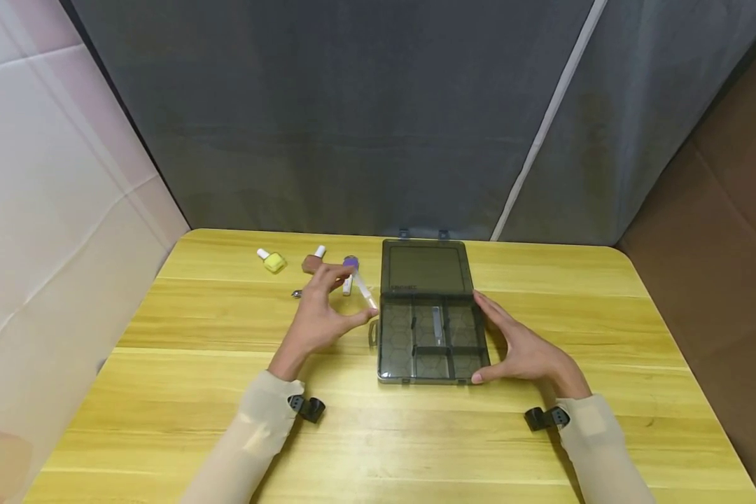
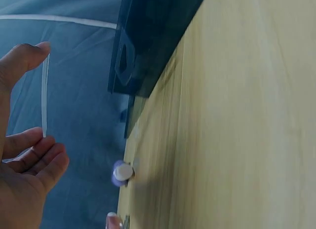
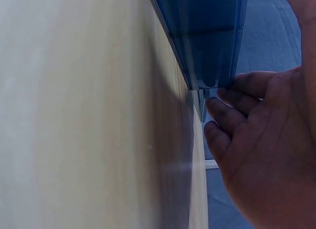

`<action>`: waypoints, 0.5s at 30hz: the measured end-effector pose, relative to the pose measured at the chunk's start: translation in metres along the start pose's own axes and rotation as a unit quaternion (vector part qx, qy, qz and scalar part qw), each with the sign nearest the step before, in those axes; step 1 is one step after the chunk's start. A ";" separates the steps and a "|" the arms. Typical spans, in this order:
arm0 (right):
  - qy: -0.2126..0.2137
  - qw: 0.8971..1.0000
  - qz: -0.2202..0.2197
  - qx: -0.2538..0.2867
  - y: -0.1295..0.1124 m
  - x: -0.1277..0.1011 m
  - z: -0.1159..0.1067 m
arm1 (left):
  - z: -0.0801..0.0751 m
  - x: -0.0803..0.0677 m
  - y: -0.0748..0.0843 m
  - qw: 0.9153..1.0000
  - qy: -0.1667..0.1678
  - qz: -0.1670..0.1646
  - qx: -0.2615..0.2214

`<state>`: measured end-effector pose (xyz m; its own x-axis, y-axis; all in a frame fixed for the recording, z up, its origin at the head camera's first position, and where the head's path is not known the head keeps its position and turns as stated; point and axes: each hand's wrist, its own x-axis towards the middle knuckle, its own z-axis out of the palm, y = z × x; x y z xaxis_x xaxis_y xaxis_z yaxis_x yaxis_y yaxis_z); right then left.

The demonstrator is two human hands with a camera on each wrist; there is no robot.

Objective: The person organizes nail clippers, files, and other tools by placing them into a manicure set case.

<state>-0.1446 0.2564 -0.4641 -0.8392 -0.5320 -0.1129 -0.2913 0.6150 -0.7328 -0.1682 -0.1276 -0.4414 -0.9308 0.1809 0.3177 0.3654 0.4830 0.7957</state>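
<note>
My left hand [image 1: 318,318] holds a slim translucent strip [image 1: 364,290] by its two ends, thumb at one and fingertips at the other. The strip is just left of a smoky, see-through compartment box [image 1: 395,364], its lid [image 1: 428,269] laid back. Edge-on in the left wrist view, the strip [image 2: 45,95] is a thin line. On the box's right side, my right hand [image 1: 529,350] holds the base, thumb at the front corner and fingers near the hinge. A small pale flat piece [image 1: 437,325] lies in a middle compartment.
Behind the left hand lie a yellow nail polish bottle [image 1: 274,262], a brownish-pink polish bottle [image 1: 312,263] and a purple-and-white item [image 1: 348,285], partly hidden. A small metal object [image 1: 297,294] shows beside that hand. A grey curtain [image 1: 353,119] hangs behind the wooden table [image 1: 428,448].
</note>
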 end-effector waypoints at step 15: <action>0.003 1.000 0.001 -0.008 0.000 0.000 -0.001 | 0.021 0.007 0.016 0.998 -0.041 0.044 -0.013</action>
<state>-0.1446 0.2569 -0.4636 -0.8425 -0.5275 -0.1093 -0.2974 0.6247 -0.7220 -0.1692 -0.1003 -0.4375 -0.8926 0.2913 0.3442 0.4446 0.4409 0.7797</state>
